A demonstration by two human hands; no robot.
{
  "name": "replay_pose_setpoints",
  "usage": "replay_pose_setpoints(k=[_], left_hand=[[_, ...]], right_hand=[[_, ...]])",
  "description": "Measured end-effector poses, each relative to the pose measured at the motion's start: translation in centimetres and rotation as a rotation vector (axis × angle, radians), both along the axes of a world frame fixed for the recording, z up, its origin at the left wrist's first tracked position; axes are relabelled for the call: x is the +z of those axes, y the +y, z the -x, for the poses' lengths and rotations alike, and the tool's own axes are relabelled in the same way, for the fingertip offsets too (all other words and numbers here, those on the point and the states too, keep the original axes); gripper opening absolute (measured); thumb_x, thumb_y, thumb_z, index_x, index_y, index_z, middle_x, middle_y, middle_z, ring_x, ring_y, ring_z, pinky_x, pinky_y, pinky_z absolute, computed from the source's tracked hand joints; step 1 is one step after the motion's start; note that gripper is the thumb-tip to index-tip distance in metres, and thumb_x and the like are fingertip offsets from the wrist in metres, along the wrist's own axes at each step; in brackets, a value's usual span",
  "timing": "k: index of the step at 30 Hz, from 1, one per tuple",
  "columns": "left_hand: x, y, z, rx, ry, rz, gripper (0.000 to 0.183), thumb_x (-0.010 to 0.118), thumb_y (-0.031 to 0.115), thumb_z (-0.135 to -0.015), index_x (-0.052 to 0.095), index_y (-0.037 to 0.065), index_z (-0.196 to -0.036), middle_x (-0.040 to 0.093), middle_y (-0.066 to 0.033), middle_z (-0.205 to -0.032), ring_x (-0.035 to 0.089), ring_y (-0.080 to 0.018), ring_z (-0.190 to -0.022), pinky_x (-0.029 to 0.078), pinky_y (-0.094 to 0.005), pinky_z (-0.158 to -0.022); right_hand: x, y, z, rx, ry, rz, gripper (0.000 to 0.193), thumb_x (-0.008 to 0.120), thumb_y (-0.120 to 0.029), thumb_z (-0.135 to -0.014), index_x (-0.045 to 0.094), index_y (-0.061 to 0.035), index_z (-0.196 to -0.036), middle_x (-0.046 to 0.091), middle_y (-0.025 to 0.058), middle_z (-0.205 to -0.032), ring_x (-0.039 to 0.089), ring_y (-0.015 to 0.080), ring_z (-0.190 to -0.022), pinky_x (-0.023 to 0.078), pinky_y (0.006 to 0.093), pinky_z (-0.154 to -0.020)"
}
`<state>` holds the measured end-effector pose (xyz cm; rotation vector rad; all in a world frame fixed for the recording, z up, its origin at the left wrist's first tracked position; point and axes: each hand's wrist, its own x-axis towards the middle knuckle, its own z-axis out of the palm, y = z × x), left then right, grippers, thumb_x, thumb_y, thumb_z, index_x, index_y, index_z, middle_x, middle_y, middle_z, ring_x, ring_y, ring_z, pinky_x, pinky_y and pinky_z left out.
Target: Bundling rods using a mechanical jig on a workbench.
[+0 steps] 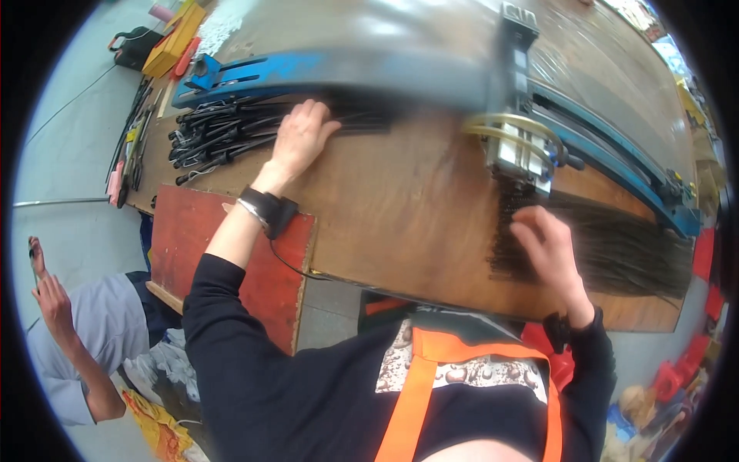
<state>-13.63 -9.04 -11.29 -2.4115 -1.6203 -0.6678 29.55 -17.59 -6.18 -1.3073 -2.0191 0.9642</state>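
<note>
My left hand (302, 137) reaches over the pile of thin black rods (223, 135) at the left, fingers loosely bent and thumb apart; nothing shows gripped in it. Several of those rods have thin loops or fittings at their left ends. My right hand (548, 240) hovers at the left part of a wide bundle of thin dark strands (623, 250), its fingers curved with a gap to the thumb. Just above that hand stands a metal clamp-like head (519, 154) with a yellowish hose, on a dark upright post (514, 54). What the strands are exactly, I cannot tell.
A blue metal rail (308, 75) crosses the brown wooden table (385, 208), blurred in the middle; another blue rail (616, 146) runs right. A red board (231, 262) adjoins the table. At lower left sits another person (92, 331). Tools (131, 150) lie at the left edge.
</note>
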Motion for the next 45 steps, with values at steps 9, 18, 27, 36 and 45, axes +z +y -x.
replay_pose_setpoints(k=[9,18,27,36,45], left_hand=[[4.4,-3.9,-8.0,-0.522,-0.014,0.334,0.032,0.062,0.000,-0.081,0.059,0.004,-0.112,0.053,-0.0113,-0.078,0.058,-0.0308,-0.070,0.050,-0.0409,-0.060],[6.3,-4.8,-13.3,-0.513,0.007,0.380,0.029,0.064,0.000,-0.081,0.062,0.005,-0.110,0.053,-0.0095,-0.075,0.058,-0.0250,-0.064,0.048,-0.0356,-0.053],[7.8,-3.9,-17.3,-0.497,-0.225,0.549,0.035,0.066,0.004,-0.086,0.064,0.006,-0.121,0.056,-0.0127,-0.068,0.057,-0.0290,-0.056,0.046,-0.0367,-0.053],[9.7,-0.3,-19.7,-0.474,0.014,0.500,0.035,0.064,0.002,-0.084,0.063,0.005,-0.119,0.058,-0.0142,-0.072,0.059,-0.0309,-0.062,0.047,-0.0389,-0.055],[17.1,8.1,-24.7,-0.655,0.112,0.110,0.027,0.059,-0.003,-0.082,0.060,0.000,-0.109,0.056,-0.0152,-0.083,0.058,-0.0345,-0.075,0.046,-0.0433,-0.062]], right_hand=[[-1.9,3.2,-1.6,0.058,-0.065,-0.140,0.012,0.069,-0.013,-0.086,0.071,-0.0013,-0.089,0.067,0.0115,-0.076,0.066,0.0261,-0.068,0.051,0.0329,-0.063],[-3.1,3.7,-1.3,-0.024,0.169,-0.321,0.016,0.077,-0.021,-0.080,0.073,-0.0074,-0.087,0.064,0.0083,-0.072,0.060,0.0233,-0.065,0.047,0.0346,-0.059],[-3.1,4.4,-2.3,-0.232,0.244,-0.796,0.025,0.081,-0.031,-0.069,0.069,-0.0128,-0.082,0.054,-0.0002,-0.061,0.050,0.0208,-0.059,0.045,0.0317,-0.056],[0.1,6.8,-5.2,-0.148,-0.060,-1.030,0.033,0.079,-0.034,-0.073,0.070,-0.0108,-0.096,0.051,-0.0002,-0.065,0.051,0.0184,-0.061,0.042,0.0297,-0.052],[-3.1,10.8,-19.9,-0.631,-0.137,-0.709,0.043,0.074,-0.033,-0.083,0.064,-0.0117,-0.119,0.056,0.0041,-0.067,0.059,0.0220,-0.062,0.052,0.0329,-0.059]])
